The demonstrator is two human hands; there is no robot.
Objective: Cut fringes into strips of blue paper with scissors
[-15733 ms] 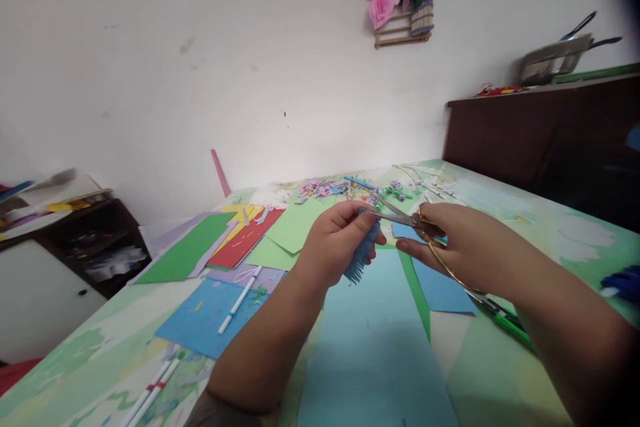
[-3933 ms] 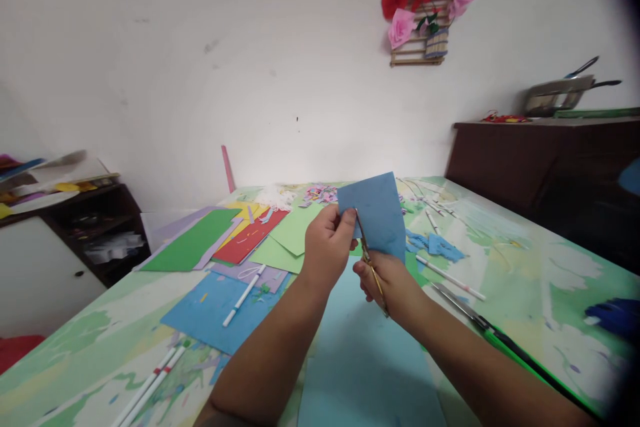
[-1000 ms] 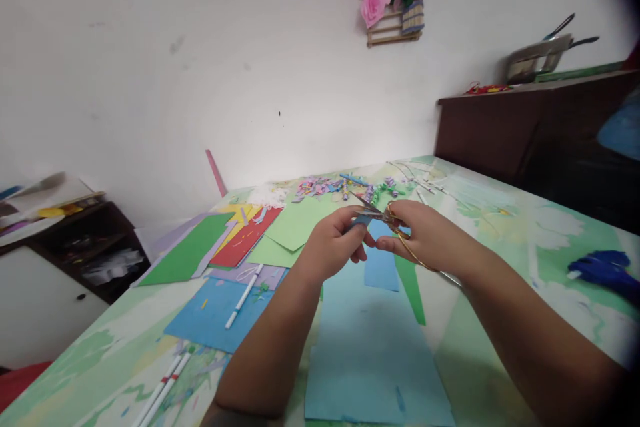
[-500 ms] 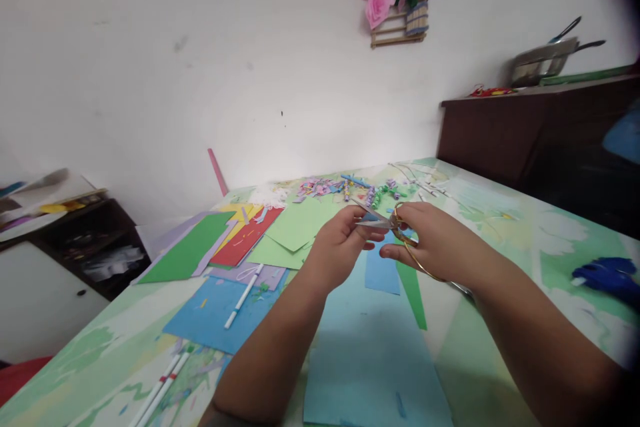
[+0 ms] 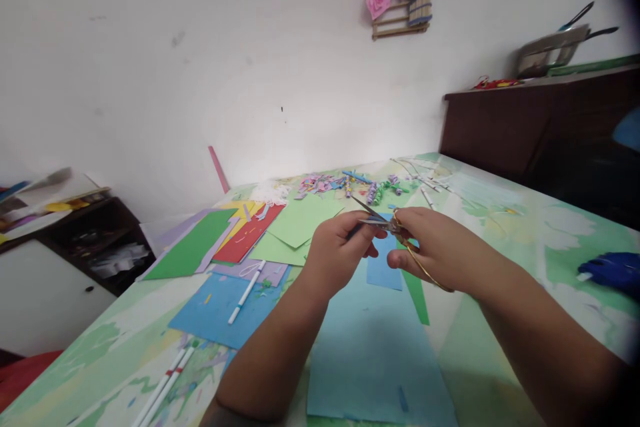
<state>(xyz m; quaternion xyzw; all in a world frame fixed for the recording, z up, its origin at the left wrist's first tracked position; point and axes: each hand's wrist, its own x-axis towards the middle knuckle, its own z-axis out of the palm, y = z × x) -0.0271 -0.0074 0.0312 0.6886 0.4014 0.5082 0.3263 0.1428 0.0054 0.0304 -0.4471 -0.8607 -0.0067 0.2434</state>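
My right hand (image 5: 443, 243) has its thumb and fingers in the gold loops of a pair of scissors (image 5: 399, 229), whose blades stand apart and point left. Opposite it, my left hand (image 5: 330, 253) is closed in a pinch at the blades. It grips a small piece of blue paper (image 5: 356, 229), mostly hidden by the fingers. Below both hands lie a blue paper rectangle (image 5: 384, 268), a narrow green paper wedge (image 5: 418, 299) and a large light-blue sheet (image 5: 373, 353).
Left of my arms lie green paper (image 5: 193, 245), red paper (image 5: 250, 235), a blue sheet (image 5: 210, 303) and a white marker (image 5: 247, 292). Curled paper pieces (image 5: 377, 193) sit at the back. A blue glue gun-like object (image 5: 610, 271) rests at right.
The scissor blades have opened wider. The blue piece between them shows less now, tucked lower behind my left fingers. The view has shifted slightly.
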